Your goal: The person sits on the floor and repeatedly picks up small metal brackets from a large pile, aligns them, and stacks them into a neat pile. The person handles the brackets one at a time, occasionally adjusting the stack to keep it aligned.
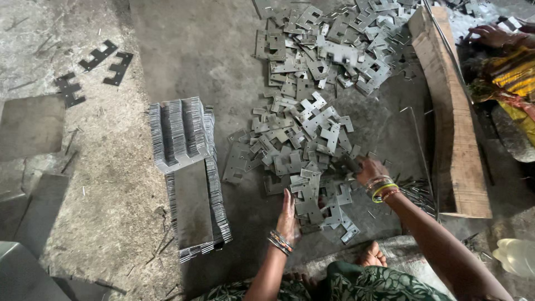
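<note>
A big heap of flat grey stamped metal plates point(312, 128) with notched edges lies spread on the dusty floor in front of me. My left hand point(288, 217) rests flat, fingers together, against the near edge of the heap, touching a plate. My right hand point(369, 168) reaches into the right side of the heap with its fingers curled on a plate there. Both wrists wear bangles. To the left, sorted plates point(181, 131) stand packed on edge in tight rows, with longer rows point(214, 195) running toward me.
A thick wooden plank point(454, 111) lies along the right of the heap. Another person's hand point(493, 34) and bright clothing are at the top right. Dark cut-out plates point(106, 61) lie at the far left. My bare foot point(372, 257) is below the heap.
</note>
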